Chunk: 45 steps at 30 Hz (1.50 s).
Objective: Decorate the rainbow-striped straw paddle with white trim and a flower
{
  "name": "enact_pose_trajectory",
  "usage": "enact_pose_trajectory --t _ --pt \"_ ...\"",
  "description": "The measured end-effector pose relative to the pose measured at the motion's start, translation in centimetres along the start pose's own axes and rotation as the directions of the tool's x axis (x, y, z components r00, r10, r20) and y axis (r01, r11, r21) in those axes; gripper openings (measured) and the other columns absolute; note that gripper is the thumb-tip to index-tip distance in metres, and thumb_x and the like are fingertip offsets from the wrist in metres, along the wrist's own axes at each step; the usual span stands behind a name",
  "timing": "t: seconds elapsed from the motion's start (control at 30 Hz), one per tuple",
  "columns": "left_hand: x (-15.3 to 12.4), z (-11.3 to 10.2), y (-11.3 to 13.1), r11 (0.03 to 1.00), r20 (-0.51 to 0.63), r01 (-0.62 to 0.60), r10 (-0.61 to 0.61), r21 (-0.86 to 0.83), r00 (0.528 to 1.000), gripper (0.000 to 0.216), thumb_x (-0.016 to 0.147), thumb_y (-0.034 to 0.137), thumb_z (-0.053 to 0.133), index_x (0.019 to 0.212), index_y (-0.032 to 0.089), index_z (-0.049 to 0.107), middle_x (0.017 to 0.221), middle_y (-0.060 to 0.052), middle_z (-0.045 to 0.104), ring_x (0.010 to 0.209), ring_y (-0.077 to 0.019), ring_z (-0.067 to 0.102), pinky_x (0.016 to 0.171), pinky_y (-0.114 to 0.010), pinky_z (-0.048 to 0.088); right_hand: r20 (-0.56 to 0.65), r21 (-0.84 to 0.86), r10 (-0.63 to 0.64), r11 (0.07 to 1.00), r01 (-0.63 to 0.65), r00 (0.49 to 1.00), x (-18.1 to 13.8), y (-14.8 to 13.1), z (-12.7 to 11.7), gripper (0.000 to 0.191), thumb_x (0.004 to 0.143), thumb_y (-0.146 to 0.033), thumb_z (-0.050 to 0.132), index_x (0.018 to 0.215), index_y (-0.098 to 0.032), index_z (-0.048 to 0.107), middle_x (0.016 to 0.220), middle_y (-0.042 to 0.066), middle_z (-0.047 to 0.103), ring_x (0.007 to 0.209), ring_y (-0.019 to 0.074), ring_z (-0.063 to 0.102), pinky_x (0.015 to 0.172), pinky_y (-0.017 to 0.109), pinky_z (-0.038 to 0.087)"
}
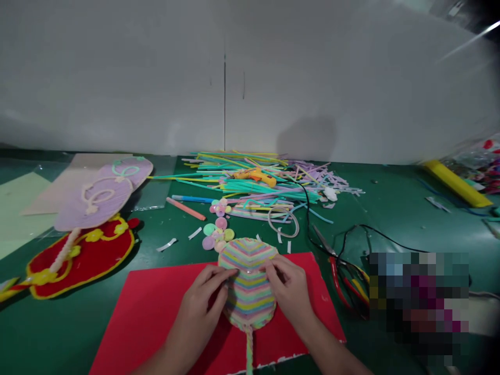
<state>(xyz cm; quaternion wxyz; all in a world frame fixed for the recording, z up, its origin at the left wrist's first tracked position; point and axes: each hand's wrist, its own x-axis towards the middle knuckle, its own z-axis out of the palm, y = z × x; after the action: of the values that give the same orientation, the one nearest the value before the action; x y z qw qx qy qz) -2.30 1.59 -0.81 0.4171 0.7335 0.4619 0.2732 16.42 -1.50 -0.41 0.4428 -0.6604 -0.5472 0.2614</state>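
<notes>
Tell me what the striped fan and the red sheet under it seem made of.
The striped fan looks like fuzzy pastel pipe cleaners laid in rows: soft ribbed bands. The red sheet seems matte paper or felt: flat, no gloss.

Single head cam looked forward and down, close over the green table [390, 208], left hand [199, 307] and right hand [291, 291] low centre, white wall [117, 78] filling the top.

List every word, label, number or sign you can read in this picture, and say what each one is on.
No text can be read anywhere in this picture.
The striped fan, the red sheet under it and the yellow glue gun show no lettering.
The packets at the far right are too blurred to tell.
The blocked-out patch hides whatever lies there.
</notes>
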Motion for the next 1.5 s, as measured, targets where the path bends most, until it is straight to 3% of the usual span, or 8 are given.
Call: enact_pose_trajectory --t 0.27,0.57,0.8,1.0,1.17,1.3,1.5 --pt "-0.1 -0.1 0.1 1.000 0.020 0.027 -0.027 -0.002 0.999 0.031 0.088 0.022 0.039 0.104 0.024 0.065 0.099 -0.005 0.061 0.092 -0.0154 0.060 0.077 -0.026 0.051 0.006 0.009 -0.034 0.999 0.034 0.999 0.0 0.1 -0.3 0.024 0.087 -0.024 0.046 0.070 -0.016 0.062 0.064 0.002 0.056 0.061 0.0126 0.053 0.054 0.022 0.039" --pt "-0.2 -0.1 0.5 0.999 0.009 0.044 -0.044 0.003 0.999 0.028 0.088 0.021 0.039 0.103 0.024 0.063 0.103 -0.003 0.059 0.095 -0.0154 0.058 0.081 -0.029 0.049 0.152 -0.150 -0.084 0.983 0.107 0.985 -0.6 0.1 -1.6 0.008 0.079 -0.024 0.061 0.082 -0.018 0.057 0.077 0.001 0.052 0.059 0.0098 0.051 0.050 0.019 0.043" --pt "-0.3 -0.2 0.7 0.999 0.012 0.032 -0.032 -0.004 0.999 0.027 0.088 0.021 0.039 0.102 0.024 0.062 0.105 -0.003 0.058 0.098 -0.0149 0.056 0.084 -0.028 0.047 0.183 -0.401 -0.202 0.878 0.260 0.962 -0.9 0.3 -1.2 0.007 0.084 -0.025 0.057 0.083 -0.019 0.054 0.080 0.002 0.058 0.068 0.0125 0.057 0.059 0.021 0.047" --pt "-0.3 -0.1 0.7 1.000 0.010 0.025 -0.025 0.003 1.000 0.027 0.089 0.020 0.039 0.103 0.024 0.062 0.104 -0.003 0.058 0.097 -0.0151 0.056 0.083 -0.028 0.047 0.204 -0.464 -0.321 0.800 0.380 0.925 -1.1 0.0 -1.4 0.011 0.089 -0.023 0.049 0.089 -0.018 0.059 0.085 0.005 0.064 0.079 0.0148 0.061 0.063 0.021 0.050" --pt "-0.3 0.0 0.6 0.999 0.013 -0.016 0.016 0.044 1.000 0.027 0.089 0.019 0.039 0.105 0.024 0.061 0.105 -0.003 0.058 0.099 -0.0161 0.055 0.086 -0.031 0.047 0.262 -0.510 -0.425 0.702 0.498 0.866 -1.2 0.2 -1.9 0.018 0.091 -0.018 0.044 0.095 -0.016 0.062 0.090 0.006 0.067 0.085 0.0158 0.062 0.071 0.024 0.051" --pt "-0.7 0.2 0.6 0.975 0.033 -0.118 0.113 0.191 0.993 0.031 0.090 0.019 0.039 0.116 0.024 0.055 0.110 -0.005 0.056 0.102 -0.0183 0.053 0.087 -0.034 0.048 0.382 -0.551 -0.475 0.571 0.608 0.793 -1.2 0.5 -2.3 0.022 0.090 -0.012 0.043 0.104 -0.012 0.061 0.098 0.009 0.067 0.091 0.0183 0.061 0.073 0.026 0.052" --pt "-0.9 0.4 0.7 0.817 0.202 -0.349 0.287 0.459 0.936 0.044 0.086 0.014 0.043 0.128 0.026 0.046 0.107 -0.008 0.054 0.095 -0.0229 0.051 0.078 -0.039 0.049 0.494 -0.554 -0.583 0.360 0.751 0.645 -0.6 0.5 -3.2 0.028 0.088 -0.006 0.041 0.107 -0.008 0.061 0.098 0.015 0.067 0.090 0.0229 0.062 0.066 0.030 0.053"
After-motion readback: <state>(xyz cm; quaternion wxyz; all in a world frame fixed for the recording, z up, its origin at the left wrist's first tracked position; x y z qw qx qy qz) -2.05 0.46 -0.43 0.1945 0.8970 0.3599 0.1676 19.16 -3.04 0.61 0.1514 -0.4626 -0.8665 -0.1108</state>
